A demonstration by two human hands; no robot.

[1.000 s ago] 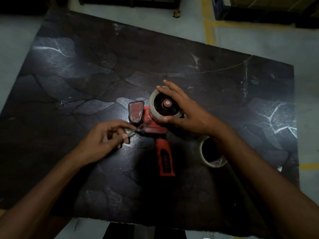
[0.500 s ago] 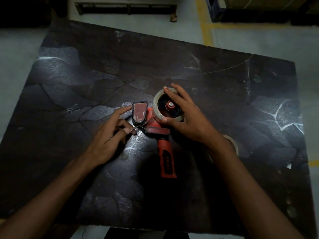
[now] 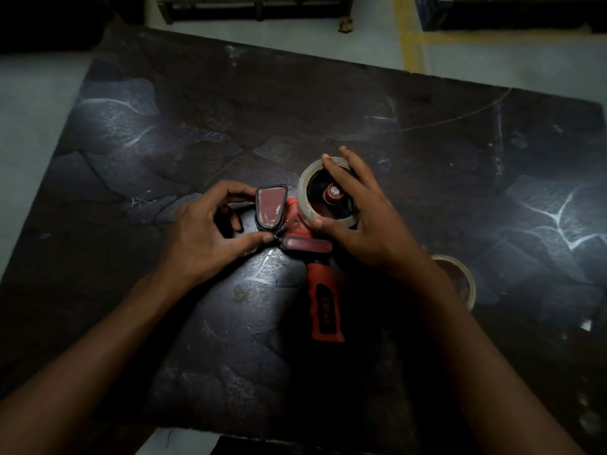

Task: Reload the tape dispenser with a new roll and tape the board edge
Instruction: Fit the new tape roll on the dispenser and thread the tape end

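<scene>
A red and black tape dispenser [image 3: 320, 287] lies flat on the dark board [image 3: 230, 113], handle pointing toward me. A clear tape roll [image 3: 303, 192] sits on its hub. My right hand [image 3: 364, 224] grips that roll from the right, fingers over its rim and thumb at its lower edge. My left hand [image 3: 205, 231] is at the dispenser's front flap [image 3: 270, 206]: the index finger curls over the flap's top left corner and the thumb tip presses at the roller below it. Whether a tape end is pinched there is too small to tell.
A second tape roll [image 3: 466, 280] lies on the board right of my right forearm, partly hidden by it. The board's near edge runs along the bottom, with grey floor beyond all sides. A yellow floor line [image 3: 410, 44] and a dark pallet are at the top.
My left hand moved from beside the dispenser up to the front flap, finger and thumb now around it. My right hand stays on the mounted roll. The camera shifted slightly.
</scene>
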